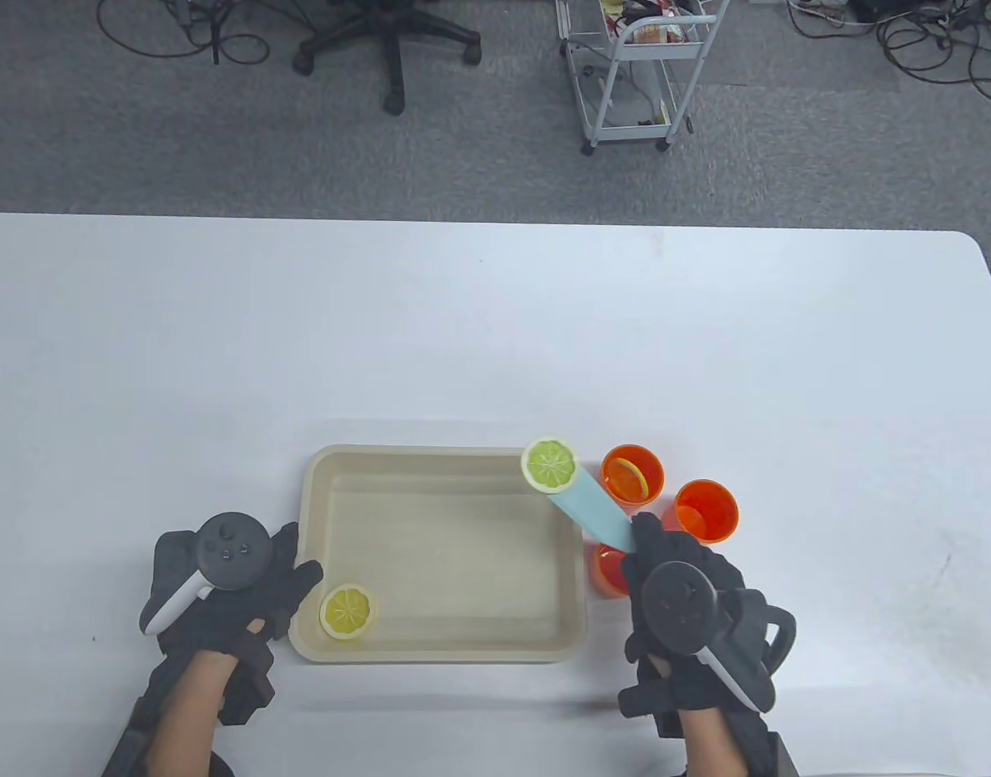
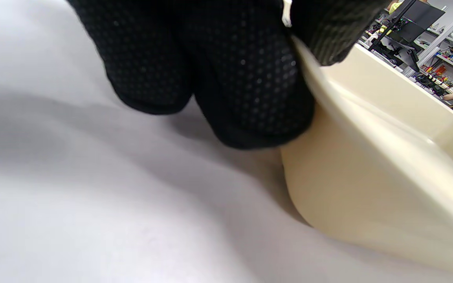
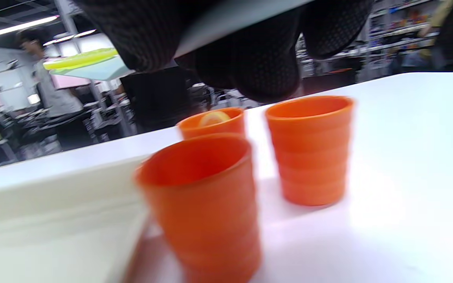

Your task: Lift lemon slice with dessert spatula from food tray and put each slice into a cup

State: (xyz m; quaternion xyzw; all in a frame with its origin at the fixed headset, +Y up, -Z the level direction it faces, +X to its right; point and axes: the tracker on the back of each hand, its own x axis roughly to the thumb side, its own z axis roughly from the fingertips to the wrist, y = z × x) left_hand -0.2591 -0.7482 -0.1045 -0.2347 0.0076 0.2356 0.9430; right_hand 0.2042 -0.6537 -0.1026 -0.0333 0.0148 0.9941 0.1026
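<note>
My right hand [image 1: 665, 583] grips the handle of a pale blue dessert spatula [image 1: 594, 507], held up over the beige food tray's [image 1: 317, 477] far right corner. A greenish lemon slice [image 1: 549, 464] lies on the blade tip; in the right wrist view the slice [image 3: 81, 59] shows edge-on at upper left. A yellow lemon slice [image 1: 348, 612] lies in the tray's near left corner. Three orange cups stand right of the tray: the far cup [image 1: 632, 477] holds a slice, the right cup [image 1: 705, 510] and near cup [image 1: 610, 569] look empty. My left hand [image 1: 289, 579] holds the tray's left rim [image 2: 328, 90].
The white table [image 1: 495, 324] stretches far beyond the tray and cups. Past its far edge are an office chair base [image 1: 390, 40] and a white wire cart [image 1: 633, 73] on grey carpet. A person stands in the background of the right wrist view.
</note>
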